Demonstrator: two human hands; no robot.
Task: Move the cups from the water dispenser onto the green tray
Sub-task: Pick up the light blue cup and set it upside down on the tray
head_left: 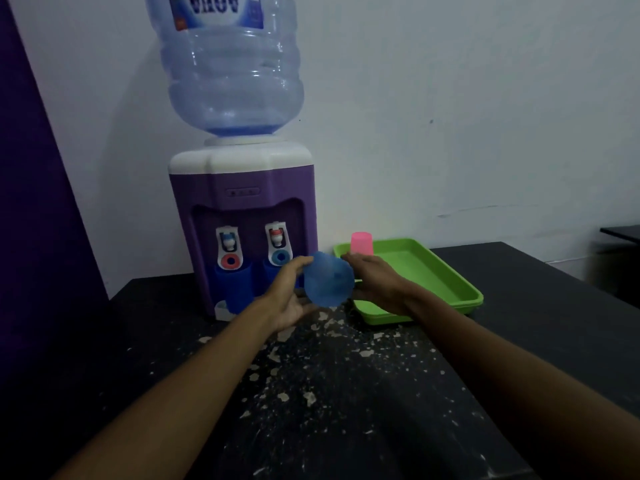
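A light blue cup (328, 283) hangs in the air between the purple water dispenser (242, 216) and the green tray (446, 271). My left hand (289, 299) grips its left side and my right hand (375, 284) touches its right side. The cup is blurred. A dark blue cup (235, 285) stands under the dispenser's left tap. A pink cup (362, 243) sits upside down at the tray's far left corner. The space under the right tap is partly hidden by my left hand.
A big clear water bottle (232, 71) tops the dispenser. The black table (346, 393) is speckled with white chips. A white wall stands behind, a purple wall at the left, and another dark table edge (620, 233) at the far right.
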